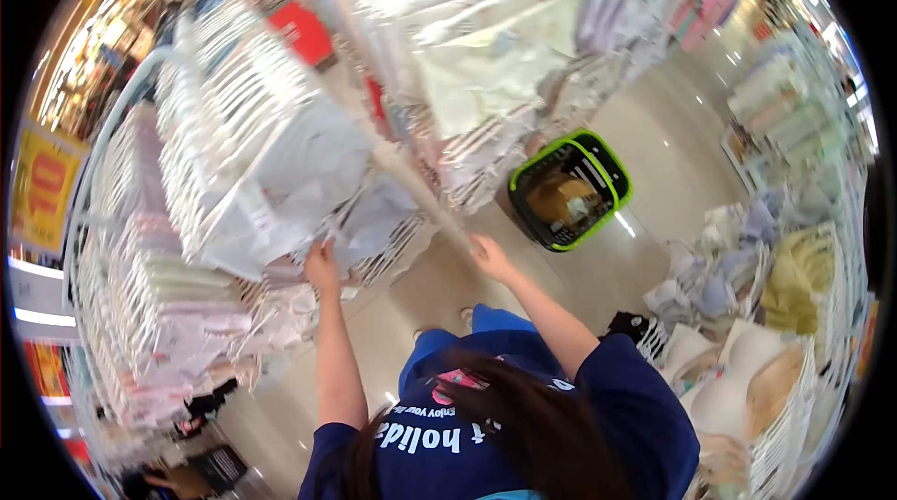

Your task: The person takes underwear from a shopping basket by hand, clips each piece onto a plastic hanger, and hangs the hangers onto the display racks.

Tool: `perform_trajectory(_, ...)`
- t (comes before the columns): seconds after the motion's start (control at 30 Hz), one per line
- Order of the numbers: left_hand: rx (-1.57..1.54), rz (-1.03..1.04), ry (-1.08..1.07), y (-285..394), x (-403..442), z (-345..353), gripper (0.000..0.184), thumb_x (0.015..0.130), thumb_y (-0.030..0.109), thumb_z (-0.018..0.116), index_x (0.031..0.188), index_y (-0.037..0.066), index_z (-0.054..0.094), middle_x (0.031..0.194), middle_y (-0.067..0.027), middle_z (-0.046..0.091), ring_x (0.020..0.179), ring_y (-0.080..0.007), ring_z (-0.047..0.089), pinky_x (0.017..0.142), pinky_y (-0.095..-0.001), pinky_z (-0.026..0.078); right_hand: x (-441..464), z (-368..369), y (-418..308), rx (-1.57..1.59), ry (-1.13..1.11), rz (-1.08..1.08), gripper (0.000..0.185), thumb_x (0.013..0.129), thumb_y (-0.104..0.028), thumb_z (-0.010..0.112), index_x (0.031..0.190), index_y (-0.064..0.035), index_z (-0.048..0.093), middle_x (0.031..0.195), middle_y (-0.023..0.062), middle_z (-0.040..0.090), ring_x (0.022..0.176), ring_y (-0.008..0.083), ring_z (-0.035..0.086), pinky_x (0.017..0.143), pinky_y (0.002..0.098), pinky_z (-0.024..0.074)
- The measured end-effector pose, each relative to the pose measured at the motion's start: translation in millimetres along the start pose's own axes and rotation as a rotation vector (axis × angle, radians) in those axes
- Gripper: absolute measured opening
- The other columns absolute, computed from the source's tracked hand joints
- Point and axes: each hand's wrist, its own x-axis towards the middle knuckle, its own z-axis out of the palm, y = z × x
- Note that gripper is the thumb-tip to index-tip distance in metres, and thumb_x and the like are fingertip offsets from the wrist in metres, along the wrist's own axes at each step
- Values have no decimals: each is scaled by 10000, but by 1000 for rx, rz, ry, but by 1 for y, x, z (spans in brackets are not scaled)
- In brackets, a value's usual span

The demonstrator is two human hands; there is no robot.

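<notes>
My left hand (322,268) is at the lower edge of a pale blue-white garment (313,168), the front piece of a tightly packed row on white hangers (234,61). Its fingers look pinched on the fabric. Out to the right, my right hand (489,258) is closed around the near end of a long pale strip (420,190). That strip runs up and left between two hanging rows; blur hides whether it is cloth or a stick. A black shopping basket (537,218) with a bright green rim stands on the floor beyond my right hand, a brown item inside.
More garments (495,51) hang on racks ahead, and pinkish ones (177,332) on a lower left tier. Bras (738,378) hang on a rack at the right. A yellow price sign (45,187) is at the far left. Glossy tiled floor (668,135) runs between the racks.
</notes>
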Motion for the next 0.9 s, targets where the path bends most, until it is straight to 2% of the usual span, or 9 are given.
perform_trajectory(0.13,-10,-72,-75,-2,12,9,222,844,252,561,829,35,606,662,-149,592,611,-308,578,551,-393,435,-131,-43,140,-44,31,309,314,816,-141,552,1119,-56,559,1105,157,570,1054,265,535,896,357,431)
perform_trajectory(0.23,-80,-9,-2,-15,17,21,242,832,226,569,893,-6,603,727,-158,611,667,-298,595,605,-368,461,-218,-94,153,-234,108,656,294,818,-205,507,1046,-45,601,974,174,628,899,293,612,791,358,487)
perform_trajectory(0.37,251,215,183,-6,-8,16,484,845,332,549,1155,-33,479,1118,-250,522,1004,-396,509,828,-461,414,-275,-128,175,-192,243,822,303,813,-198,484,1038,-39,611,903,175,644,851,294,625,761,352,494)
perform_trajectory(0.43,330,87,295,15,-45,23,611,867,396,501,1267,-43,356,1273,-300,363,1135,-445,392,924,-506,343,-285,-132,185,-98,378,841,293,814,-206,529,1039,-36,608,898,167,648,845,273,629,754,332,493)
perform_trajectory(0.57,333,165,39,31,-152,94,656,861,409,501,1305,-35,310,1336,-299,278,1237,-432,294,976,-498,305,-283,-135,178,123,549,833,306,827,-234,570,1073,-54,591,901,126,654,792,205,621,719,319,487)
perform_trajectory(0.63,503,173,-368,34,-199,156,643,839,367,540,1304,-20,320,1323,-285,299,1217,-415,322,969,-492,316,-287,-129,173,261,564,831,309,831,-233,573,1085,-58,586,813,58,630,677,121,555,631,270,465)
perform_trajectory(0.7,323,327,-939,105,-201,189,578,813,304,574,1260,-11,389,1284,-275,348,1167,-414,367,962,-475,328,-304,-120,185,447,577,815,279,856,-210,558,1068,-31,588,789,33,611,669,103,537,595,248,444)
perform_trajectory(0.83,102,825,-1343,169,-225,375,349,815,250,546,1037,-19,564,1113,-248,500,1055,-410,456,918,-472,359,-398,-83,198,671,843,1158,309,856,-227,586,1091,-26,574,830,58,618,697,123,555,622,257,458)
perform_trajectory(0.9,-72,609,-1385,271,-222,406,334,849,287,497,1022,20,598,1071,-225,542,1038,-363,487,920,-469,360,-433,-82,216,695,818,1246,344,847,-242,604,1118,-36,560,868,79,622,726,148,571,651,269,473)
